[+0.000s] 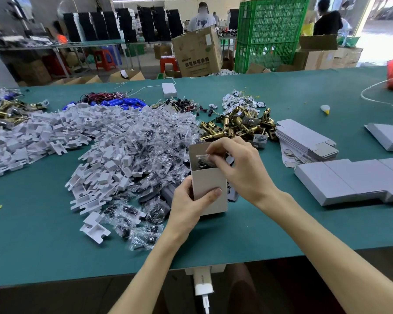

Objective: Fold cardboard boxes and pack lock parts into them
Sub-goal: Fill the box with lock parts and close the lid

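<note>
Pinching a clear bag of small dark parts, the right hand holds it at the open top of the upright box. The left hand grips the box low, thumb across the front. I'd steady the box and tuck the bag under the rim, so the flaps can close. Beyond the right hand, brass latches and flat boxes lie on the green worktop, with stacked crates far behind.

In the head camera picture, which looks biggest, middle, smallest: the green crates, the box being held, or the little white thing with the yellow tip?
1. green crates
2. held box, helped by being nearest the camera
3. yellow-tipped white thing
</note>
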The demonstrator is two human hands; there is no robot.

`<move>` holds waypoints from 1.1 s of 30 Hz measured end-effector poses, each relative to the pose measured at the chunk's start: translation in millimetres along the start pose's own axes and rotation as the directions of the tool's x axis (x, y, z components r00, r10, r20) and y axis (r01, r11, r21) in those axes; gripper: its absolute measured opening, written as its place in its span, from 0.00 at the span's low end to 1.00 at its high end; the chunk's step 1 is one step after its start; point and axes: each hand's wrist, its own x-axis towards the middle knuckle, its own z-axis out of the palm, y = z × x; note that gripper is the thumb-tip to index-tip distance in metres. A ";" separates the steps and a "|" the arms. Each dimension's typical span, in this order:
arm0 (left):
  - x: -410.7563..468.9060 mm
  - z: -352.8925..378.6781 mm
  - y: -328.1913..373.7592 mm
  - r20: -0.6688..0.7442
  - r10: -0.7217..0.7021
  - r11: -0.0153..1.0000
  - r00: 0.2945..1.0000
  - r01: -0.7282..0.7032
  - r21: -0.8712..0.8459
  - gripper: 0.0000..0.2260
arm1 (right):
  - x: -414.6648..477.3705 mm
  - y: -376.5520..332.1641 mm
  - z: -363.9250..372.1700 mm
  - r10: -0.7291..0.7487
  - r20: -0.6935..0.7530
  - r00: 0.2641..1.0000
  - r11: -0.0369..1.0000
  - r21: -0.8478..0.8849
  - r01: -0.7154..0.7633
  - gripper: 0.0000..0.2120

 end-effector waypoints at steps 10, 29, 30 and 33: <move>-0.5 -0.1 2.1 0.021 0.022 1.000 1.000 -0.022 0.018 0.15 | -0.8 -2.1 -10.3 -0.080 0.005 0.997 0.970 -0.229 0.079 0.03; -2.2 1.7 4.5 0.016 0.036 0.999 0.999 -0.036 0.009 0.24 | -32.5 13.2 -6.0 0.168 -0.020 0.986 0.975 0.148 -0.163 0.10; -2.4 2.2 5.7 0.016 0.038 0.999 0.999 -0.038 -0.014 0.23 | -37.4 15.4 -2.1 0.196 0.006 0.981 0.962 0.195 -0.194 0.12; -2.8 1.8 8.0 -0.019 0.046 0.995 0.999 -0.048 -0.087 0.20 | -46.2 19.2 6.9 0.295 0.057 0.954 0.887 0.353 -0.296 0.15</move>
